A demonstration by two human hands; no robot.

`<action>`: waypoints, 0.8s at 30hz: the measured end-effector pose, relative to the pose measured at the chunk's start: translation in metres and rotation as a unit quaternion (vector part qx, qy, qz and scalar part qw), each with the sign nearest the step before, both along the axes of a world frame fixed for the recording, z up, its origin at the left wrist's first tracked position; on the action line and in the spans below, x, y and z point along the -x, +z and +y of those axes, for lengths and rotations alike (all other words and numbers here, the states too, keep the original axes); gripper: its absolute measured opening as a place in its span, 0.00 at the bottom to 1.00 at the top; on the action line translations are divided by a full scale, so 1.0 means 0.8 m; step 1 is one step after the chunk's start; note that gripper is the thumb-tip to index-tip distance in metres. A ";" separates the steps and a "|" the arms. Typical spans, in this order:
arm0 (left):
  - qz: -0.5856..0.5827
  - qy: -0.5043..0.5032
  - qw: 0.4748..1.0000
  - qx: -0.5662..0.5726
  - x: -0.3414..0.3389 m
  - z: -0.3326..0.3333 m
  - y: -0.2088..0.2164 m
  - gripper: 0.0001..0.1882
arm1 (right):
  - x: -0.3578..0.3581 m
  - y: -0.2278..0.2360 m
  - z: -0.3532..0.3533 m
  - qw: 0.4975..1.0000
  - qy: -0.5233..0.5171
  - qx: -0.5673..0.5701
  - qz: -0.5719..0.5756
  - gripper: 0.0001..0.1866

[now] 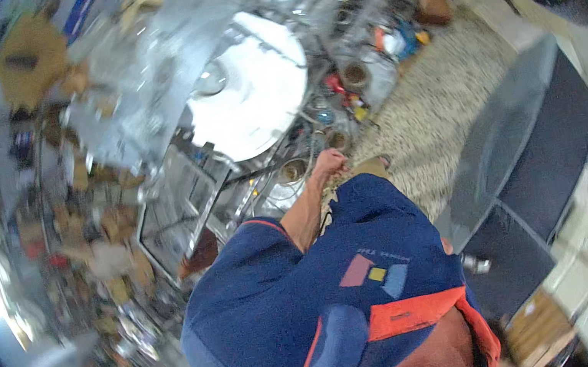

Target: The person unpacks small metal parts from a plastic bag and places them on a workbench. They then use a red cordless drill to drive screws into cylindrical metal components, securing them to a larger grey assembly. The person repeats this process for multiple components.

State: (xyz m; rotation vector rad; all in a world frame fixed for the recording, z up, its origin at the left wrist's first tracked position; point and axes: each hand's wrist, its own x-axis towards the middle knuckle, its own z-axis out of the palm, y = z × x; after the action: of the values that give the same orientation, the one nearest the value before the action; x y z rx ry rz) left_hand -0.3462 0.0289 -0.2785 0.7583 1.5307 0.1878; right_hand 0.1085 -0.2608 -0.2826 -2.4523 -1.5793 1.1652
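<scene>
My left hand hangs in front of my dark blue shirt, its fingers loosely curled inward, with nothing seen sticking out of them. It is nearest to a round brown pot-like thing on the floor among metal frames. Only a sliver of my right hand shows past the shirt's right side; its fingers are hidden. Close by that hand are a small silvery-white object, too blurred to name, and a large dark grey panelled box or bin.
Left, a large white disc lies across metal frames amid blurred clutter. Several small coloured items and an orange-brown block line the speckled floor strip. At right are a black curved object and, lower down, a wooden box.
</scene>
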 end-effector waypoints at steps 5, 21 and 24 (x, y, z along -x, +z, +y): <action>0.044 0.095 0.994 -0.031 0.051 -0.060 0.007 0.13 | -0.023 0.011 0.068 0.996 0.079 -0.050 0.001 0.10; 0.056 -0.161 0.983 -0.064 0.025 -0.187 -0.071 0.16 | 0.019 0.113 0.161 0.895 -0.376 0.068 0.229 0.20; 0.083 -0.185 0.968 -0.149 0.017 -0.189 -0.062 0.14 | 0.025 0.123 0.142 0.897 -0.370 0.121 0.209 0.20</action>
State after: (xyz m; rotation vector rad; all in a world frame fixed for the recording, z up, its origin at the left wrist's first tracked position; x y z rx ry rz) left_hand -0.3600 -0.1220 -0.3283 1.3121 1.5024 0.0750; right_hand 0.0889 -0.1471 -0.1838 -2.3277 -0.3384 1.6013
